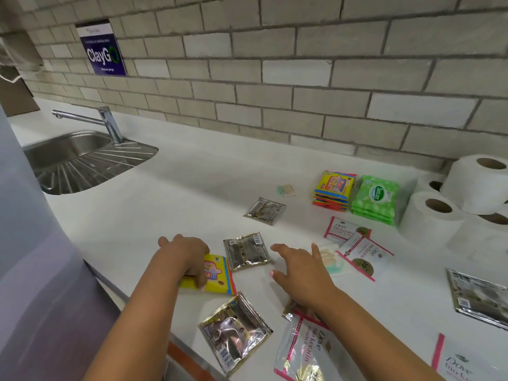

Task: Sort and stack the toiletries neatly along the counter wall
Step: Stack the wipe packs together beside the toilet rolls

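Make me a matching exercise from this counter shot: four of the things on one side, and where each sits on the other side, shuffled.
Things
1. yellow sachet
2. green tissue packs
3. toilet paper rolls
4. sink

Places
A. far left of the counter, under the faucet
B. stacked between the yellow packet stack and the paper rolls
C. under the left hand
D. far right, by the brick wall

Pairs: 1-C, 2-B, 3-D, 4-A
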A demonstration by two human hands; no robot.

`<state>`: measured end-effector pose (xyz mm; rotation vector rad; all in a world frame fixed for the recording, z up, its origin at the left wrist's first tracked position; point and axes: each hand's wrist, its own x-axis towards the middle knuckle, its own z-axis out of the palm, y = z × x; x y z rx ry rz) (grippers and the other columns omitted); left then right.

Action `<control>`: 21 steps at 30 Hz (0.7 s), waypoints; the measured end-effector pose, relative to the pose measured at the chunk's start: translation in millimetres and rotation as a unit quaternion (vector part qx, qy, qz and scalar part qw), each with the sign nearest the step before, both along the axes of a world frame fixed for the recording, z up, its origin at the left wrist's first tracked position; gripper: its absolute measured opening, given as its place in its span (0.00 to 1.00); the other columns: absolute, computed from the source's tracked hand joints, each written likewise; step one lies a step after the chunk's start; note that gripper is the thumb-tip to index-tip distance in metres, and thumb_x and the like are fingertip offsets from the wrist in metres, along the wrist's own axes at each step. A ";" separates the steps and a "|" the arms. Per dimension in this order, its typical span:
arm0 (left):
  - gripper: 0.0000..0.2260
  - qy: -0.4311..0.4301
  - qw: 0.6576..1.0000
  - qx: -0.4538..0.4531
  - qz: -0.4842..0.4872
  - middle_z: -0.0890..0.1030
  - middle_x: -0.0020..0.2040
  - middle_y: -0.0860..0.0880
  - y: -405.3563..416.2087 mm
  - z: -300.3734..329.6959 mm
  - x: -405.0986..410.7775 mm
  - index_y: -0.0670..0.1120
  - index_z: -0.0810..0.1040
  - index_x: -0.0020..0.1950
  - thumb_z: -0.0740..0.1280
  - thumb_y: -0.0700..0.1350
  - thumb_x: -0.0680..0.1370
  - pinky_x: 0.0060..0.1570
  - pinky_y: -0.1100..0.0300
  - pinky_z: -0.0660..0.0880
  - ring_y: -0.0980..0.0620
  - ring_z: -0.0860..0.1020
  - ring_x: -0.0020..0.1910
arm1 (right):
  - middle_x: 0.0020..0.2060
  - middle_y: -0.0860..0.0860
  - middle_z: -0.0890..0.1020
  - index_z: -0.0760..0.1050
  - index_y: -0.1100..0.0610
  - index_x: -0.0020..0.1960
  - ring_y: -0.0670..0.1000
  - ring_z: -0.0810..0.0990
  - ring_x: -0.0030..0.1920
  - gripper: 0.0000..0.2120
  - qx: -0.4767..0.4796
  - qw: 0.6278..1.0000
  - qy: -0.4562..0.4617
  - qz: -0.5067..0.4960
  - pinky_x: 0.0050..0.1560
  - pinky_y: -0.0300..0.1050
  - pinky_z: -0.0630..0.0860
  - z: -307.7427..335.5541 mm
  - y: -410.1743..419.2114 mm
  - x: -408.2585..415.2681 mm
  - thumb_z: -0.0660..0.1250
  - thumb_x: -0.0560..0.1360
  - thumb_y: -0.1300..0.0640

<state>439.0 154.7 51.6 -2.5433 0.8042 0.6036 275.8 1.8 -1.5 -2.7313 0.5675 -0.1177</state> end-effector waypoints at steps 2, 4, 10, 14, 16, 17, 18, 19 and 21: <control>0.35 -0.005 1.000 0.003 0.004 0.72 0.66 0.52 0.7 9.3 1.4 0.58 0.66 0.70 0.75 0.53 0.65 0.60 0.49 0.61 0.48 0.66 0.67 | 0.64 0.47 0.75 0.61 0.45 0.71 0.50 0.70 0.66 0.23 0.009 1.000 -0.003 -0.003 0.74 0.56 0.41 -0.1 -1.1 -0.7 0.60 0.78 0.46; 0.34 -0.009 1.000 -0.008 0.006 0.73 0.65 0.53 1.8 17.6 3.5 0.59 0.67 0.69 0.74 0.53 0.65 0.58 0.50 0.61 0.49 0.67 0.66 | 0.64 0.47 0.75 0.62 0.45 0.70 0.49 0.70 0.66 0.22 0.023 1.000 -0.008 -0.007 0.74 0.55 0.40 0.5 -3.4 -1.5 0.60 0.78 0.46; 0.38 0.041 0.988 -0.150 0.002 0.74 0.60 0.53 -13.2 34.9 10.4 0.54 0.67 0.68 0.75 0.56 0.61 0.61 0.51 0.69 0.50 0.74 0.58 | 0.62 0.45 0.77 0.68 0.46 0.66 0.48 0.72 0.64 0.18 0.071 0.996 -0.043 -0.028 0.74 0.52 0.42 6.6 -13.4 -1.0 0.59 0.77 0.59; 0.38 0.133 0.933 -0.333 0.032 0.77 0.54 0.52 -40.1 37.2 3.5 0.51 0.71 0.65 0.74 0.55 0.56 0.49 0.58 0.76 0.51 0.78 0.51 | 0.54 0.45 0.79 0.70 0.50 0.55 0.49 0.76 0.55 0.17 0.180 0.979 -0.082 -0.051 0.64 0.48 0.68 9.8 -23.9 2.0 0.61 0.70 0.64; 0.33 0.176 0.893 -0.411 0.056 0.78 0.51 0.52 -58.6 33.7 -3.1 0.51 0.72 0.62 0.75 0.54 0.58 0.45 0.57 0.77 0.50 0.80 0.48 | 0.50 0.46 0.80 0.67 0.49 0.52 0.49 0.78 0.48 0.16 0.281 0.952 -0.104 -0.064 0.53 0.49 0.76 14.8 -28.5 3.9 0.64 0.67 0.61; 0.29 0.196 0.872 -0.444 0.067 0.80 0.50 0.52 -68.9 30.3 -5.9 0.52 0.74 0.58 0.75 0.53 0.58 0.45 0.56 0.78 0.49 0.81 0.47 | 0.49 0.48 0.81 0.67 0.48 0.54 0.49 0.79 0.47 0.18 0.334 0.933 -0.116 -0.070 0.51 0.49 0.77 17.9 -30.1 4.9 0.66 0.66 0.60; 0.25 0.212 0.852 -0.472 0.078 0.81 0.48 0.52 -80.1 26.8 -8.1 0.54 0.75 0.52 0.75 0.53 0.57 0.46 0.55 0.80 0.49 0.82 0.45 | 0.49 0.49 0.81 0.66 0.48 0.57 0.49 0.80 0.47 0.22 0.381 0.912 -0.129 -0.077 0.50 0.48 0.77 20.7 -32.4 6.0 0.68 0.67 0.58; 0.21 0.222 0.836 -0.494 0.089 0.82 0.46 0.52 -91.6 23.6 -10.2 0.55 0.75 0.48 0.74 0.54 0.57 0.46 0.54 0.80 0.49 0.82 0.42 | 0.48 0.49 0.82 0.64 0.48 0.61 0.49 0.81 0.47 0.26 0.419 0.893 -0.141 -0.085 0.50 0.47 0.77 23.7 -35.5 7.8 0.70 0.68 0.57; 0.18 0.238 0.813 -0.522 0.100 0.83 0.42 0.49 -114.0 18.5 -14.3 0.53 0.78 0.44 0.74 0.55 0.57 0.44 0.54 0.81 0.50 0.82 0.37 | 0.47 0.49 0.83 0.57 0.47 0.68 0.48 0.81 0.49 0.35 0.457 0.869 -0.164 -0.098 0.50 0.43 0.76 27.9 -43.0 12.6 0.74 0.69 0.55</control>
